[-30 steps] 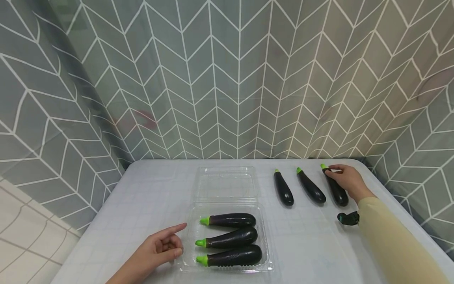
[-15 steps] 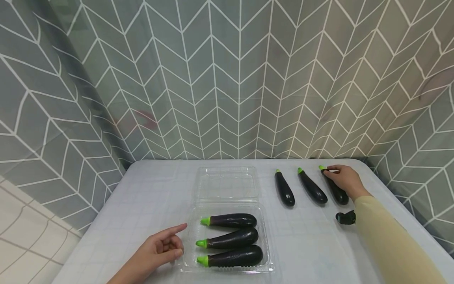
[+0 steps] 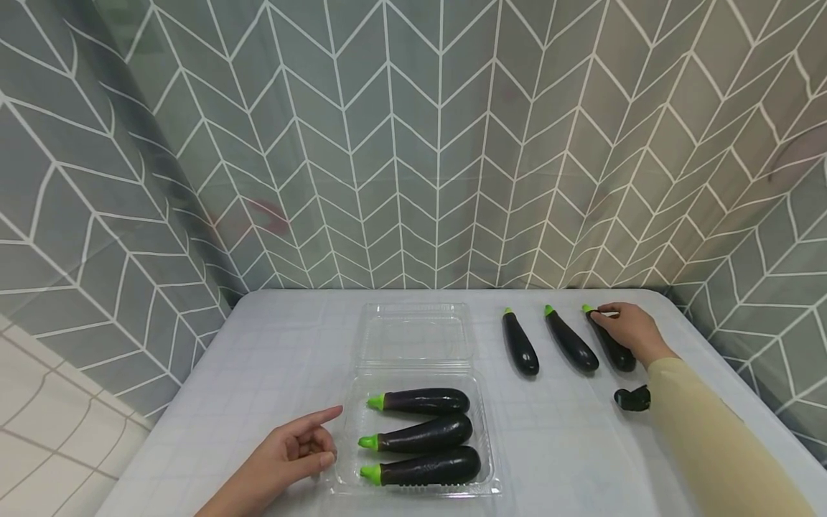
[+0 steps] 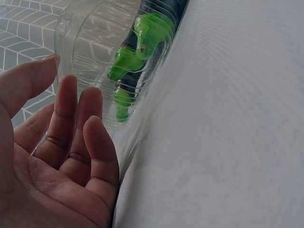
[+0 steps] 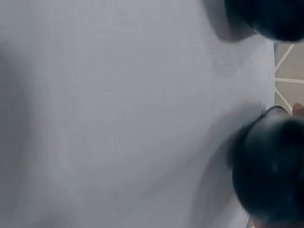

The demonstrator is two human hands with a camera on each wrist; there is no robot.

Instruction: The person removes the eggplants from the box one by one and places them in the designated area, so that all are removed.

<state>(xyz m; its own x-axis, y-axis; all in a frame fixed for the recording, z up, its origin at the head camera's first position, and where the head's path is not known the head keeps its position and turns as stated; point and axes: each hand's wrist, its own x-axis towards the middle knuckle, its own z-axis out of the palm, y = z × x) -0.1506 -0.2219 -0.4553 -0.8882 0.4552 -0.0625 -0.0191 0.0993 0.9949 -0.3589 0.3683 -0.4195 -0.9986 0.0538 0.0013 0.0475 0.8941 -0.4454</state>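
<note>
At the table's back right, my right hand (image 3: 632, 330) grips an eggplant (image 3: 620, 357) near its green stem, thumb and fingers on either side. The eggplant lies on the cloth. In the right wrist view, its dark rounded end (image 5: 273, 173) hides most of that hand. My left hand (image 3: 293, 452) is at the left edge of an open clear plastic clamshell box (image 3: 487, 459); its index finger is extended. The left wrist view has the fingertips (image 4: 66, 85) at the box wall. Three eggplants (image 3: 426, 433) lie side by side in the box, stems pointing left.
Two more eggplants, one nearer the box (image 3: 520, 346) and one in the middle (image 3: 572, 342), lie left of the gripped one. The box lid (image 3: 413, 334) lies folded back. A small black object (image 3: 632, 398) is by the right sleeve. Patterned curtains (image 3: 413, 179) surround the white-covered table (image 3: 258, 359).
The stem end of the gripped eggplant has shifted slightly left and toward me, along with my right hand. My left hand and the box stay in place.
</note>
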